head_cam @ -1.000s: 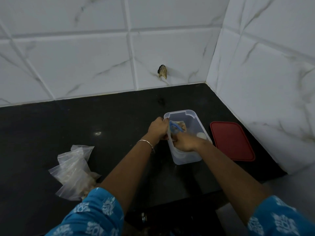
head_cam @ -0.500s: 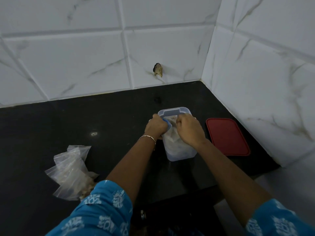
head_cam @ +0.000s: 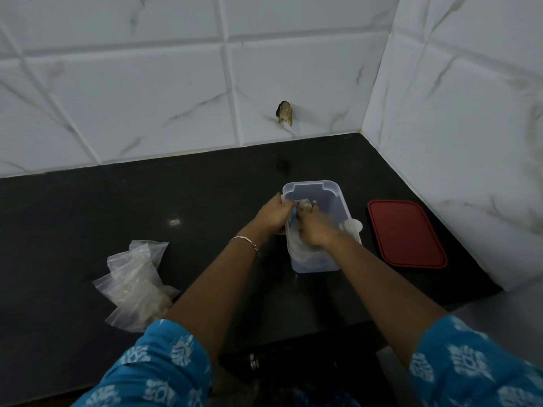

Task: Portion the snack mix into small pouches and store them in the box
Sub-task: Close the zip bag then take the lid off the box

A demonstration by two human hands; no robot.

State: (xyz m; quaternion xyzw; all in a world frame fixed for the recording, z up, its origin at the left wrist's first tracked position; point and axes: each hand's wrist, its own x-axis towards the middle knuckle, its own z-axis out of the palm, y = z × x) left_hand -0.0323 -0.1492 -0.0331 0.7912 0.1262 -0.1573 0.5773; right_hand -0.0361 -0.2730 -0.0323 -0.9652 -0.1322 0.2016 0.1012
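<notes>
Left hand (head_cam: 271,214): fingers curled, pinching the left end of a small clear pouch (head_cam: 304,205) at its blue zip strip (head_cam: 292,219), against the left rim of the box. A thin bracelet (head_cam: 245,240) sits on this wrist.

Right hand (head_cam: 316,232): fingers curled down onto the same pouch and gripping it from the right, knuckles up, over the open box. The two hands almost touch.

Pouch: holds a pale brownish snack mix and sits low between the hands, inside the top of the box. Whether its zip is closed cannot be told.

Box (head_cam: 316,264): clear plastic, rectangular, lid off, standing on the counter with its long side running away from the person. A pale round piece (head_cam: 352,226) shows at its right rim; what it is cannot be told.

Lid (head_cam: 407,233): red, flat on the counter just right of the box.

Pile of clear pouches (head_cam: 136,284): crumpled, on the counter well to the left, near the left sleeve (head_cam: 152,368).

Counter (head_cam: 147,201): black, in a corner.

Wall (head_cam: 147,98): white marbled tile, with a chipped hole (head_cam: 284,113) behind the box.

Right sleeve (head_cam: 470,362): blue with a white print.
</notes>
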